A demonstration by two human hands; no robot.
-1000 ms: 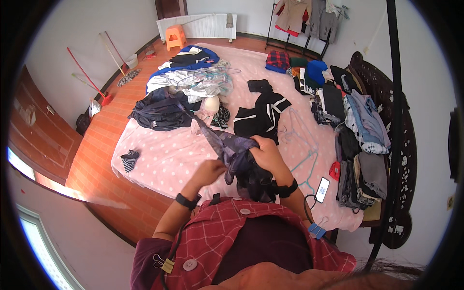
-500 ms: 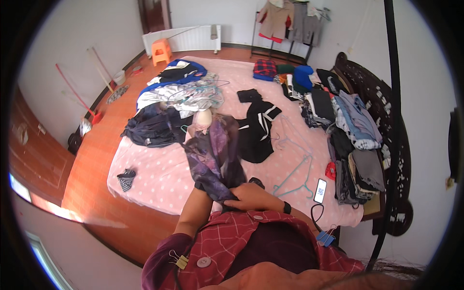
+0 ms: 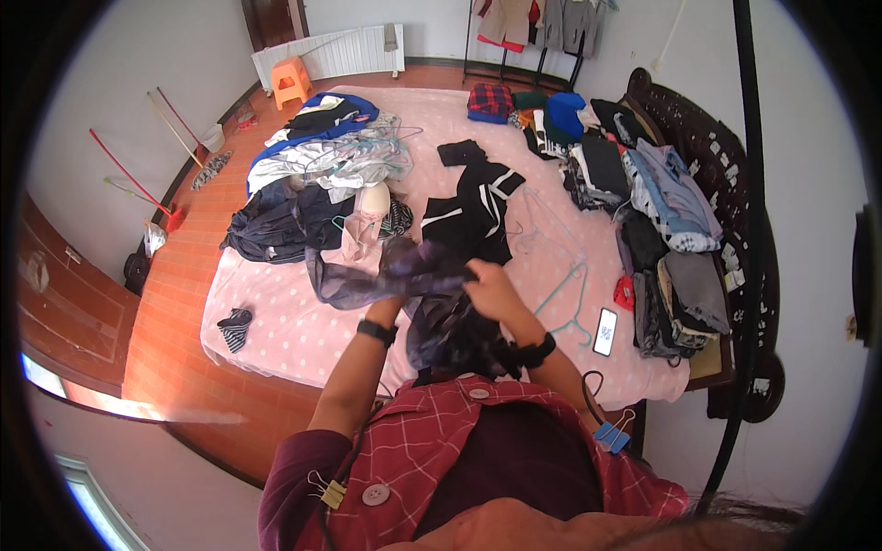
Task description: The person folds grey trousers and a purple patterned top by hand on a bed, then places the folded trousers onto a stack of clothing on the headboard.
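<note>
A thin dark purple patterned garment (image 3: 436, 321) hangs between my hands, part of it draped down against my front and one end swung out to the left. My right hand (image 3: 491, 291) grips its upper edge with closed fingers. The cloth covers the fingers of my left hand (image 3: 393, 305), so their grip does not show. Just beyond the garment, a pale pink bra (image 3: 370, 202) lies by a small green hanger. A black top with white stripes (image 3: 469, 216) is spread on the bed past my right hand.
On the pink dotted bed (image 3: 285, 308), heaped clothes (image 3: 289, 220) lie left and folded stacks (image 3: 675, 197) right, by the dark headboard. Green hangers (image 3: 560, 303), a phone (image 3: 604, 331) and a striped cloth (image 3: 235, 329) also lie there. An orange stool (image 3: 292, 83) stands beyond.
The garment has been lifted and swung, its end now out to the left. My hands moved forward and apart, uncovering the bra and a striped item. The view shifted slightly.
</note>
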